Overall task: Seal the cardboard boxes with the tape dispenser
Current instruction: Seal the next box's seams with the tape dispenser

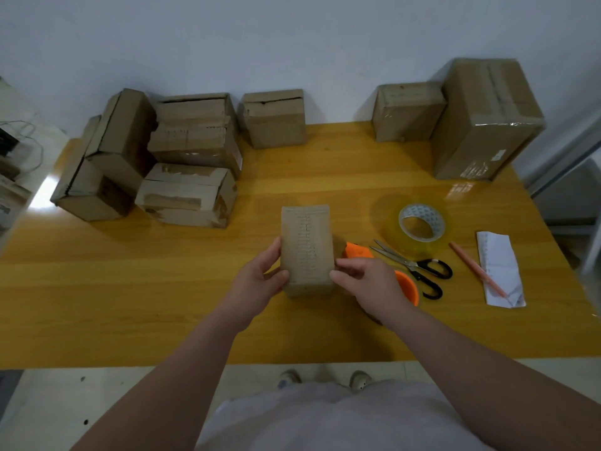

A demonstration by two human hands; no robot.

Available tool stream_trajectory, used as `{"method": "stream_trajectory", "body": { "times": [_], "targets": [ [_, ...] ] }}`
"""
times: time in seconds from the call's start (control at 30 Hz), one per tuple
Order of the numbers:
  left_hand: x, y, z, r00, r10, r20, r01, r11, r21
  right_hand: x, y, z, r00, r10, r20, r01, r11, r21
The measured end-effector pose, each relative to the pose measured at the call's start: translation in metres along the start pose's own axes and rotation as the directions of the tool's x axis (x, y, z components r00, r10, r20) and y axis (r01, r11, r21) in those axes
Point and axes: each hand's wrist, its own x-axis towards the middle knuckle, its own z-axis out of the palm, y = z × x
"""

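Note:
A small cardboard box (306, 249) stands upright on the yellow wooden table (195, 304), its top seam facing me. My left hand (260, 281) grips its left side. My right hand (364, 281) presses its right side with thumb and fingers. The orange tape dispenser (357, 252) lies right behind my right hand, mostly hidden; its orange roll hub (408, 288) shows under my wrist. A loose roll of clear tape (421, 226) lies to the right.
Several worn cardboard boxes (182, 157) are piled at the back left, one (274, 120) at the back middle, two taped ones (481, 122) at the back right. Black-handled scissors (413, 265), a pencil (474, 268) and a folded paper (500, 271) lie at right.

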Motion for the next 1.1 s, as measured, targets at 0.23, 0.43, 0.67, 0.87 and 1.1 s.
{"method": "stream_trajectory", "body": {
  "times": [0.23,0.43,0.67,0.87,1.1],
  "targets": [
    [0.005,0.004,0.005,0.997,0.058,-0.043,-0.053,0.993,0.101,0.005,0.009,-0.005,1.000,-0.002,0.005,0.001,0.996,0.095],
    [0.011,-0.002,0.005,0.991,0.115,-0.064,-0.086,0.935,0.343,0.001,0.009,-0.015,0.998,-0.059,0.026,0.065,0.921,-0.385],
    [0.022,0.009,0.004,0.983,0.184,-0.003,-0.115,0.626,0.771,-0.015,0.022,-0.017,0.986,0.162,0.031,-0.082,0.647,-0.758],
    [0.028,0.026,-0.001,0.987,0.123,0.100,-0.144,0.434,0.889,-0.014,0.015,-0.026,0.999,0.049,-0.013,-0.045,0.719,-0.693],
    [0.034,0.040,-0.001,0.984,0.035,0.176,-0.179,0.261,0.949,-0.004,-0.029,-0.067,0.981,-0.016,-0.195,-0.019,0.984,-0.177]
  ]
}}
